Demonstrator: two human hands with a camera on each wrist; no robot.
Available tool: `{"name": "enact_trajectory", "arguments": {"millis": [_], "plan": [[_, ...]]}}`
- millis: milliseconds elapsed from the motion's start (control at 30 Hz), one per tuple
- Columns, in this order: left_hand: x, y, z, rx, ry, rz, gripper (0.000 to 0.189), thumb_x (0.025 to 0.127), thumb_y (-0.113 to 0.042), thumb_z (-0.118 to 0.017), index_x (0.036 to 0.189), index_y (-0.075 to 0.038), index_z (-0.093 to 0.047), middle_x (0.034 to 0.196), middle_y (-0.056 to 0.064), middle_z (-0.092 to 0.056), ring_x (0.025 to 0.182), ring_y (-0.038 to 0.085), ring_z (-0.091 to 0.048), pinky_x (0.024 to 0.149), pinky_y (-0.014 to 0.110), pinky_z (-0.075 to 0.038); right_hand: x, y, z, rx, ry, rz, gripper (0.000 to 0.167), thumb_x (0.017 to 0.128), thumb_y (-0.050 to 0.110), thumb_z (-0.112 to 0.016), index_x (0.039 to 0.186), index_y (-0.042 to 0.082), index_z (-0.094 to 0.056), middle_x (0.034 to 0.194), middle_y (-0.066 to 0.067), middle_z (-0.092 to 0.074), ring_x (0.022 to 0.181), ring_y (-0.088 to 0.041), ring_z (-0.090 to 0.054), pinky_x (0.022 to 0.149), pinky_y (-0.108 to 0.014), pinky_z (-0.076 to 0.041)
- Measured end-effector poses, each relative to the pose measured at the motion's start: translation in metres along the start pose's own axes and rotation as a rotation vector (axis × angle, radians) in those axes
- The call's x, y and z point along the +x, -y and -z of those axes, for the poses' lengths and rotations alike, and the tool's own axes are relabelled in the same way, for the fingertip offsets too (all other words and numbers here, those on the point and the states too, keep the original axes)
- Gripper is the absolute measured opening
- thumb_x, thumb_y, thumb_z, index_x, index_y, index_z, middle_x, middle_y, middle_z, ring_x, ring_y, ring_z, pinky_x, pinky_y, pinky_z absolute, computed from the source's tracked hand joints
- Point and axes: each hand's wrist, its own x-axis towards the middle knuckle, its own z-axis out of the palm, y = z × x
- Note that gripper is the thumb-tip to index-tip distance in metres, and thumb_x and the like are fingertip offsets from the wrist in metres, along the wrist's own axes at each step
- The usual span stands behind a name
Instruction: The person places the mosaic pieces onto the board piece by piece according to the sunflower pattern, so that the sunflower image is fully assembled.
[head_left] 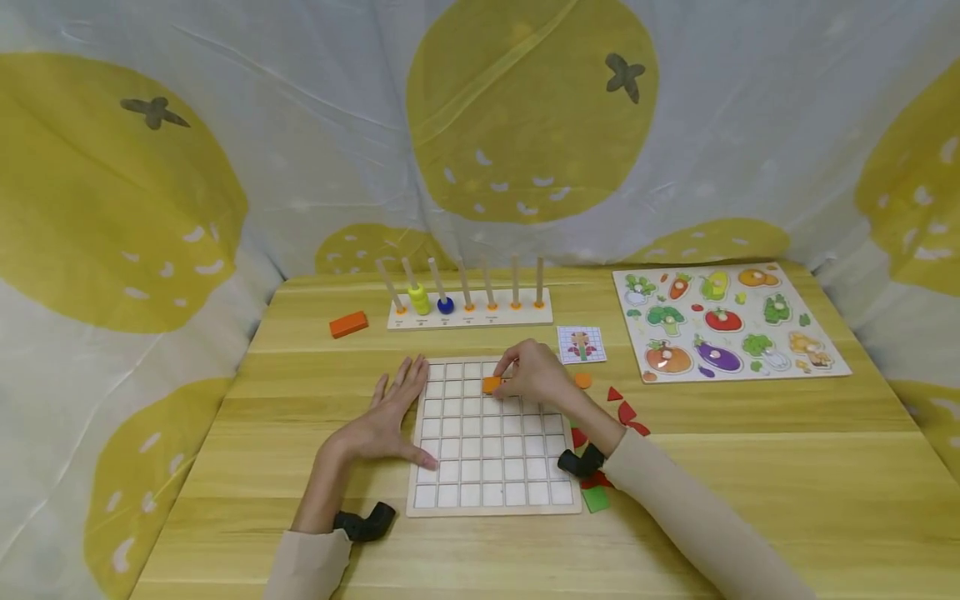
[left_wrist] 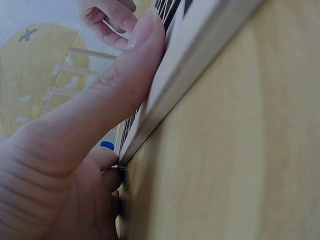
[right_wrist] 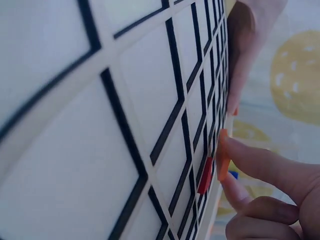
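My right hand point(head_left: 534, 372) is over the upper part of a white wooden grid board point(head_left: 481, 496), pinching a small orange tile point(head_left: 491, 385) between thumb and finger. In the right wrist view the orange tile point(right_wrist: 223, 155) is held up on its edge, close to a red piece point(right_wrist: 204, 175) on the grid. My left hand point(head_left: 381, 427) lies spread along the board's left side, its thumb resting on the lower left squares and its fingers by the upper left edge. The left wrist view shows that thumb point(left_wrist: 117, 95) laid over the wooden rim.
Red pieces point(head_left: 627, 412), an orange disc point(head_left: 582, 381) and a green square point(head_left: 596, 499) lie right of the board. Behind are a pattern card point(head_left: 592, 357), a peg stand point(head_left: 480, 318) with rings and an orange block point(head_left: 348, 324). A vegetable puzzle point(head_left: 697, 302) lies at the back right.
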Motion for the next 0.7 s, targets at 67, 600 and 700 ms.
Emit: {"name": "enact_trajectory", "arguments": {"millis": [67,600,700], "plan": [[0.0,0.0,0.0,-0.008,0.001,0.0,0.149,0.068,-0.047,-0.096,0.165,-0.003,0.009,0.173,0.016,0.017,0.16,0.038,0.021,0.125,0.065,0.016,0.001,0.0,-0.001,0.008,-0.009,-0.013,0.023,0.076,0.013,-0.092,0.095,0.01,-0.08,0.057,0.002,-0.053,0.055,-0.012,-0.043,0.053,-0.024,-0.034],[0.001,0.001,0.0,-0.016,-0.003,-0.01,0.149,0.067,-0.048,-0.096,0.165,-0.003,0.008,0.173,0.017,0.017,0.16,0.039,0.021,0.124,0.065,0.017,0.006,-0.011,-0.001,0.118,0.022,0.013,0.021,0.077,0.006,-0.09,0.096,0.013,-0.085,0.097,-0.008,-0.075,0.063,-0.014,-0.032,0.059,-0.026,-0.031],[0.001,0.001,-0.001,-0.014,0.003,0.0,0.15,0.067,-0.048,-0.096,0.165,-0.004,0.008,0.174,0.015,0.017,0.16,0.037,0.021,0.125,0.064,0.017,0.008,-0.011,-0.003,0.119,0.023,0.02,0.022,0.075,0.004,-0.091,0.094,0.013,-0.085,0.082,-0.005,-0.07,0.062,-0.013,-0.032,0.057,-0.025,-0.03]]}}
